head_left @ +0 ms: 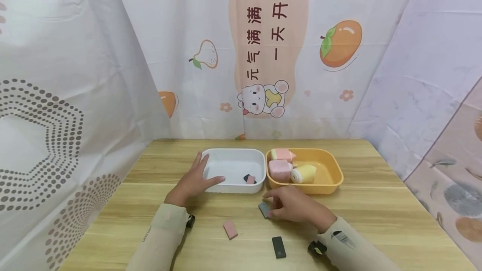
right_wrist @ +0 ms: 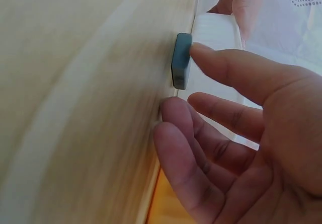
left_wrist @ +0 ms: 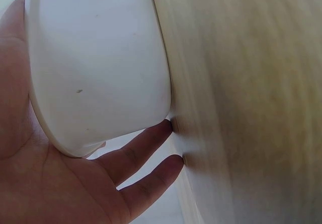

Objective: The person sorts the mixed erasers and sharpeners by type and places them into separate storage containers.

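Note:
At the left end of a white plastic tray [head_left: 222, 188], my left hand [head_left: 193, 183] lies with its thumb over the front rim and its fingers spread along the outer side. In the left wrist view two fingertips reach the tabletop beside the tray wall [left_wrist: 100, 58]. My right hand [head_left: 295, 204] is at a small grey-blue rectangular block [head_left: 265, 210] on the table. The right wrist view shows the thumb tip right at the block [right_wrist: 181, 60], the other fingers loosely bent off it. A pink block [head_left: 230, 229] and a black block [head_left: 279, 247] lie nearer me.
Inside the white tray are small black and pink pieces [head_left: 250, 179]. An orange-yellow tray [head_left: 333, 175] adjoins it on the right, holding two pink bottles [head_left: 280, 170] and a pale yellow bottle [head_left: 304, 174]. Patterned curtains [head_left: 196, 95] surround the wooden table [head_left: 180, 149].

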Demonstrator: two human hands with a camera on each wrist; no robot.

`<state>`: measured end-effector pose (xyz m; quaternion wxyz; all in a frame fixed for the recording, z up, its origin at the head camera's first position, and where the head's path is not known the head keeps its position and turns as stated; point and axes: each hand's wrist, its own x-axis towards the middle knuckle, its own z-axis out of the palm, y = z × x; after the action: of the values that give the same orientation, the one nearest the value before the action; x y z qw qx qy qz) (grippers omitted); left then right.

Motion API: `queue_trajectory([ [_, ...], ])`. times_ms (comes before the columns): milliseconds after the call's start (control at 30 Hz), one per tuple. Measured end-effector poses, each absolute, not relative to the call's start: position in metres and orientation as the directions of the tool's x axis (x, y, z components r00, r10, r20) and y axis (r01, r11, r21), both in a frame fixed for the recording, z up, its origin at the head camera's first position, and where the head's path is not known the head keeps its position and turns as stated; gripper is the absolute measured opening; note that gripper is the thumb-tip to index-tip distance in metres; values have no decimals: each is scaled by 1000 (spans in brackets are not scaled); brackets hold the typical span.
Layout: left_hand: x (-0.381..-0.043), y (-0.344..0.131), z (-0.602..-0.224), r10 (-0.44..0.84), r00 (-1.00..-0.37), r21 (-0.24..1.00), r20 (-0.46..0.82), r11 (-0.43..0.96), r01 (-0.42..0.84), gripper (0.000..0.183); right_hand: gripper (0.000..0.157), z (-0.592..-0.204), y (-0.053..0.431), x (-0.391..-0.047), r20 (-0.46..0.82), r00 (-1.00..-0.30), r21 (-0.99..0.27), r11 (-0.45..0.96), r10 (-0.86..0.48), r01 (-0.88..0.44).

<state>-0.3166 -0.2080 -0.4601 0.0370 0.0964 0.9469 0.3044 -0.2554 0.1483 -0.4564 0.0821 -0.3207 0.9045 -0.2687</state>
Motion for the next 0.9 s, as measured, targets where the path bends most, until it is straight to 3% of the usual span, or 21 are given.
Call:
queue_trajectory([
  [900, -318, -209, -460, 197, -980, 580, -19, 801, 150, 123, 31, -455, 145, -257, 3, -769, -529, 651, -639, -543],
])
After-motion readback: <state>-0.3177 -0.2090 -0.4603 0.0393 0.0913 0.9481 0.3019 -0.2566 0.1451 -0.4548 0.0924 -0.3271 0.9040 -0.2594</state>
